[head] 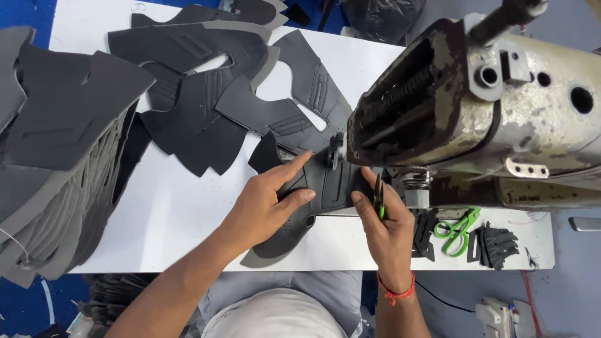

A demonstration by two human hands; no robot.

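A white worktable (175,219) carried a worn sewing machine (501,119), a tall stack of grey cut pieces (56,163) at the left and green-handled scissors (457,230) at the right. The left hand (266,203) lay flat, fingers spread, pressing a dark shoe-upper piece (313,188) under the machine head. The right hand (385,222) pinched that piece's edge, with a small green-handled thread snip (379,195) clamped in its fingers.

We see both arms bare to the elbow, no sleeves and no gloves on the left hand (266,203) or the right hand (385,228). A red thread band (397,291) circles the right wrist, and light grey trousers (282,307) show below.
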